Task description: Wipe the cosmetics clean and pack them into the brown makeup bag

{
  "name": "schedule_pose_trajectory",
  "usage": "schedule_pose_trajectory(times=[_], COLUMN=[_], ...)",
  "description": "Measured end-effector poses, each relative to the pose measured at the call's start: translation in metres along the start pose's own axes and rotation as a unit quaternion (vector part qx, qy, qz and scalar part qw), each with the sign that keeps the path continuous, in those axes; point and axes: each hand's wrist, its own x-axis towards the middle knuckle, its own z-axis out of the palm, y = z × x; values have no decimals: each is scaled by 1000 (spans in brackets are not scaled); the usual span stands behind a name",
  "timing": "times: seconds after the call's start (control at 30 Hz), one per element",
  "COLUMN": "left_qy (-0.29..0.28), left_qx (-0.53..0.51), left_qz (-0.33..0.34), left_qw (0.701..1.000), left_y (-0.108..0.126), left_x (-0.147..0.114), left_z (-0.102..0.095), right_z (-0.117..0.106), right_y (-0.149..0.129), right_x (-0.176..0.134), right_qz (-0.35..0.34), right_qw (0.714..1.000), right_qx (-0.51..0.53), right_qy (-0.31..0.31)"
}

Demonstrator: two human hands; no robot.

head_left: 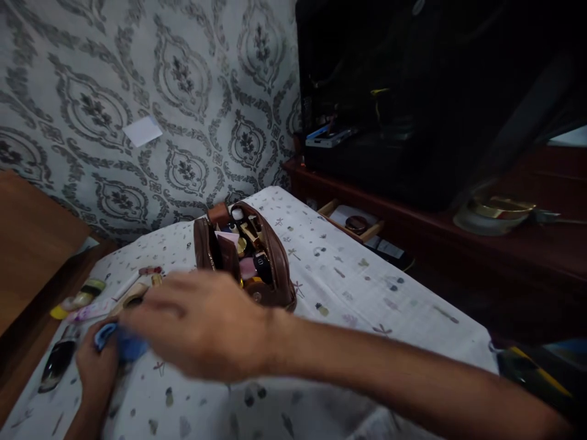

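At the lower left, my left hand [97, 362] is closed around a crumpled blue cloth [131, 346]. My right hand [206, 327] reaches across from the right, just above the cloth, and is blurred by motion. Its fingertips meet the top of the cloth in the view, but whether they grip anything I cannot tell. Behind my right hand stands an open brown makeup bag [279, 260], packed with bottles and cosmetics. Part of a beige item with a dark opening [131, 299] shows beyond my left hand. A dark bottle [59, 365] lies to the left of that hand.
Several small tubes and bottles, among them a white-and-purple tube [92, 310], lie along the left side of the patterned white tablecloth [367, 324]. A half-open drawer [351, 220] juts toward the table's right edge. A large black screen [389, 91] stands behind it.
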Motion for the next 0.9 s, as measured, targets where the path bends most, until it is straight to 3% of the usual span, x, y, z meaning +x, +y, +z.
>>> schedule_pose_trajectory(times=[0.07,0.1,0.17,0.27,0.37,0.47,0.6,0.7,0.8,0.9], left_qy=[53,69,56,8,-14,-30,-53,-62,-74,-66], left_qx=[-53,-78,-111,-145,-138,-144,-158,-136,-154,-157], left_qz=[-7,27,122,249,292,278,275,245,176,160], left_qw=[997,994,985,958,946,949,947,958,969,972], left_y=[34,57,108,176,208,201,156,127,118,122], left_x=[5,9,18,26,22,15,10,3,-9,-14], left_z=[-9,-14,-23,-29,-22,-10,4,13,22,25], right_z=[-33,-43,-53,-47,-38,-35,-33,-30,-29,-29], right_y=[34,53,94,140,163,172,183,190,192,193], right_x=[7,10,13,16,20,27,37,42,44,46], right_qz=[89,138,193,188,155,108,71,89,116,108], right_qw=[995,988,973,958,950,950,948,944,945,945], right_qx=[-30,-62,-117,-148,-156,-145,-131,-135,-149,-165], right_qy=[18,16,-45,-157,-222,-253,-280,-286,-269,-261])
